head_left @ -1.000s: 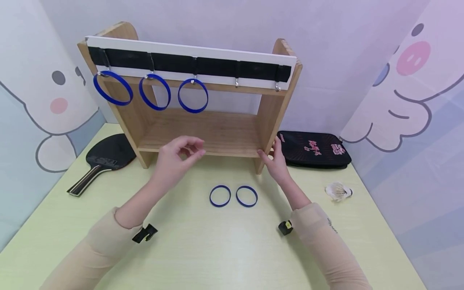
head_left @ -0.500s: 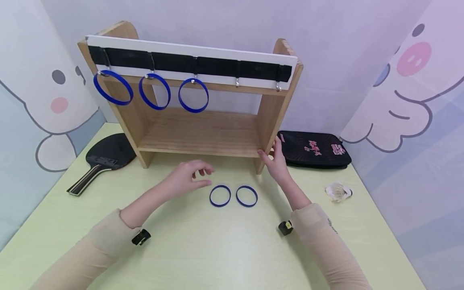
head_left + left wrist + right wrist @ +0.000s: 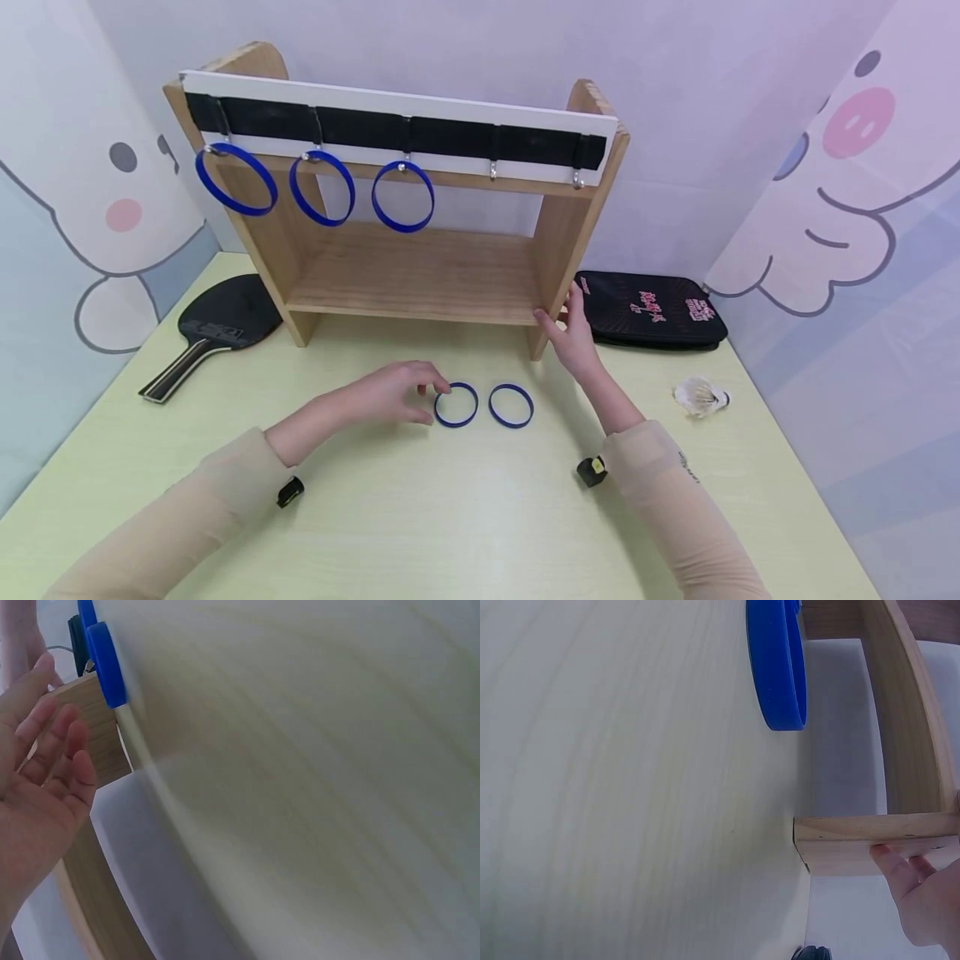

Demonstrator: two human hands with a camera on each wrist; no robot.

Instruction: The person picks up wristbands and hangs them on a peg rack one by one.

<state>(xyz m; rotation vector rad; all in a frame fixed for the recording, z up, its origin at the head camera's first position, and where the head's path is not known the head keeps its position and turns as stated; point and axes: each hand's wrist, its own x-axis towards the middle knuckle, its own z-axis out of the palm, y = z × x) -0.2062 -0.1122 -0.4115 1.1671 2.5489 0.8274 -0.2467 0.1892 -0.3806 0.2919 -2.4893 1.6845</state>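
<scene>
My left hand [image 3: 393, 393] is at the left of two blue rings lying on the table. Its thumb and fingers are parted beside the nearer ring [image 3: 456, 426], with fingertips overlapping that ring's edge; contact cannot be told. In the left wrist view the left hand [image 3: 37, 802] has bent fingers and holds nothing. The other ring [image 3: 511, 425] lies just to the right. My right hand [image 3: 573, 337] grips the lower right side panel of a wooden shelf [image 3: 420, 287], thumb at the front edge. Three more blue rings hang from hooks; the middle one is a ring [image 3: 352, 196].
A white board with a black strip [image 3: 450, 137] spans the shelf top; its two right hooks [image 3: 492, 171] bear no rings. A table tennis bat [image 3: 225, 312] lies left. A black case [image 3: 645, 308] and a shuttlecock [image 3: 701, 397] lie right.
My left hand has moved down and slightly right, from in front of the shelf to the left ring on the table, its fingers parting. The right hand has stayed on the shelf.
</scene>
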